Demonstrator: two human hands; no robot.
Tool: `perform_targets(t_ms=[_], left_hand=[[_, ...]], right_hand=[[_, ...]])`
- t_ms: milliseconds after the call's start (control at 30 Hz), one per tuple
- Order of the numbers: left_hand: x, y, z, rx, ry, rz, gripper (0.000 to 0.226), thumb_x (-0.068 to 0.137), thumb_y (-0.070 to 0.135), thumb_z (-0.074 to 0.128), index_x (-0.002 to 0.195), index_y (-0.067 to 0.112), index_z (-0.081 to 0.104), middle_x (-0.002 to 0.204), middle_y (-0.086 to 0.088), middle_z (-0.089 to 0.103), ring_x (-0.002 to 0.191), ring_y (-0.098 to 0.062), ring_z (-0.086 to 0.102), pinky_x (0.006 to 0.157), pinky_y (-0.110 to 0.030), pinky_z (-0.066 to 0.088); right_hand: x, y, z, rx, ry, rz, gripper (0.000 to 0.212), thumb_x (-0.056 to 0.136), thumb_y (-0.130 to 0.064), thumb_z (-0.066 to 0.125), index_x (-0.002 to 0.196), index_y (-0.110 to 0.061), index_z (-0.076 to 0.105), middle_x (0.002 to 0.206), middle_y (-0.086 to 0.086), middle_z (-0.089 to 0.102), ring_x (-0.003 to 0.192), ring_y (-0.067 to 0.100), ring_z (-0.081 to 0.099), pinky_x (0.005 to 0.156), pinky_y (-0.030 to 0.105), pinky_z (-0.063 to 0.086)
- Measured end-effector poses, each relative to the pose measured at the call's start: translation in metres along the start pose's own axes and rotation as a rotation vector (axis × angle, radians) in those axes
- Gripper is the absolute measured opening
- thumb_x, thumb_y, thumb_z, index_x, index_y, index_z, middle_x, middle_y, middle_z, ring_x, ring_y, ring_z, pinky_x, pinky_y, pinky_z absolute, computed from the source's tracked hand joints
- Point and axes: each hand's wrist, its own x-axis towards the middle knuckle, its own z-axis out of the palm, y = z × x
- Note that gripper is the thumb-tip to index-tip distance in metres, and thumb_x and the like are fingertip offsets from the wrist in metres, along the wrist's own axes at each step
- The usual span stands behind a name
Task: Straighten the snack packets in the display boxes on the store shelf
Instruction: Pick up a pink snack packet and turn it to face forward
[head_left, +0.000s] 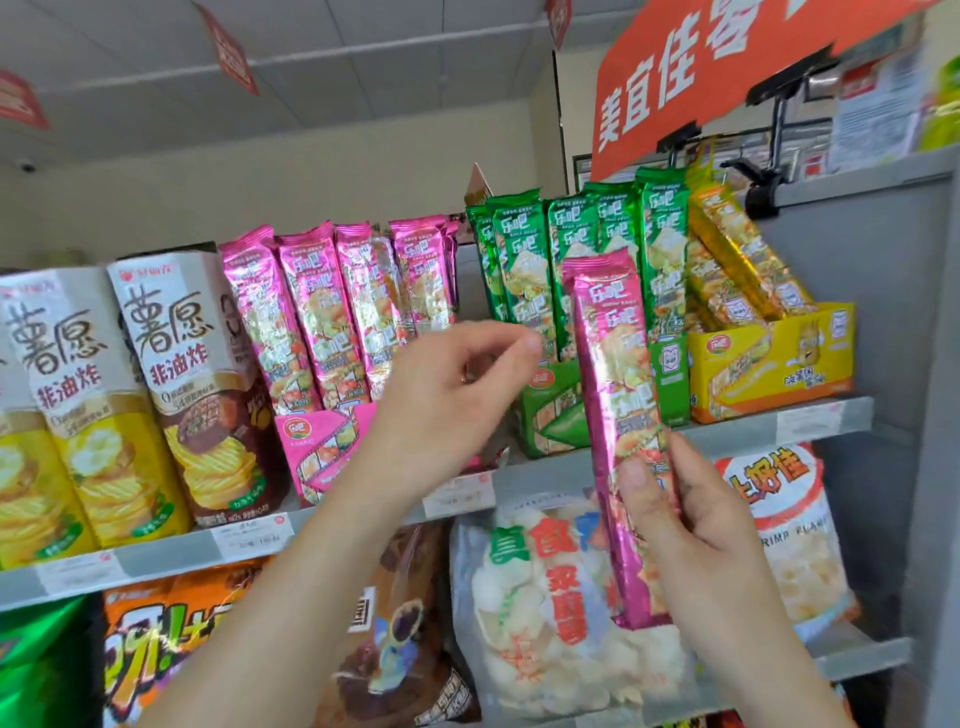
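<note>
My right hand (680, 514) grips a long pink snack packet (615, 364) by its lower half and holds it upright in front of the green display box (550, 415). Several green packets (524, 270) stand in that box. My left hand (441, 410) hovers between the pink and green boxes with fingers loosely bent, holding nothing. The pink display box (322, 447) at the left holds several upright pink packets (306, 312). A yellow display box (774, 358) at the right holds yellow packets (737, 260) leaning to the left.
Tall crisp cartons (150, 384) stand at the left of the same shelf (727, 436). Below hang large bags of shrimp crackers (540, 603) and other snack bags (395, 623). An orange sign (691, 73) juts out above right. A grey shelf post (930, 364) bounds the right side.
</note>
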Motion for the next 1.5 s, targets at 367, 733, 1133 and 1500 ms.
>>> perform_targets(t_ms=[367, 733, 1133, 1500], left_hand=[[0.015, -0.020, 0.001, 1.231, -0.190, 0.427, 0.040, 0.067, 0.020, 0.068, 0.107, 0.017, 0.065, 0.080, 0.004, 0.069, 0.084, -0.026, 0.055, 0.065, -0.034, 0.034], [0.026, -0.012, -0.019, 0.941, -0.001, 0.283, 0.021, 0.071, -0.001, 0.065, 0.090, 0.007, 0.071, 0.078, -0.008, 0.068, 0.077, -0.031, 0.057, 0.062, -0.033, 0.042], [0.061, -0.014, -0.080, 0.924, 0.092, 0.242, 0.016, 0.067, 0.009, 0.082, 0.080, 0.016, 0.077, 0.099, -0.008, 0.061, 0.092, -0.028, 0.045, 0.074, -0.039, 0.043], [0.080, -0.019, -0.101, 1.095, -0.124, 0.180, 0.053, 0.075, 0.032, 0.068, 0.123, 0.017, 0.050, 0.098, -0.006, 0.065, 0.092, -0.032, 0.059, 0.075, -0.037, 0.043]], right_hand=[[0.045, -0.015, 0.000, 0.135, -0.033, -0.066, 0.022, 0.087, -0.050, 0.057, 0.104, -0.037, 0.063, 0.092, -0.006, 0.071, 0.089, 0.027, 0.070, 0.076, 0.037, 0.056], [0.070, -0.025, -0.006, 0.216, -0.092, -0.017, 0.014, 0.086, -0.019, 0.066, 0.097, -0.027, 0.070, 0.091, -0.004, 0.076, 0.082, 0.011, 0.070, 0.068, 0.023, 0.056], [0.123, -0.074, 0.040, 0.226, -0.158, -0.282, 0.028, 0.088, -0.011, 0.065, 0.109, -0.028, 0.057, 0.097, -0.012, 0.073, 0.088, 0.005, 0.071, 0.070, 0.019, 0.054], [0.143, -0.057, 0.095, -0.276, -0.167, -0.278, 0.046, 0.087, -0.024, 0.068, 0.119, -0.039, 0.039, 0.103, -0.011, 0.069, 0.091, 0.013, 0.069, 0.086, 0.047, 0.055]])
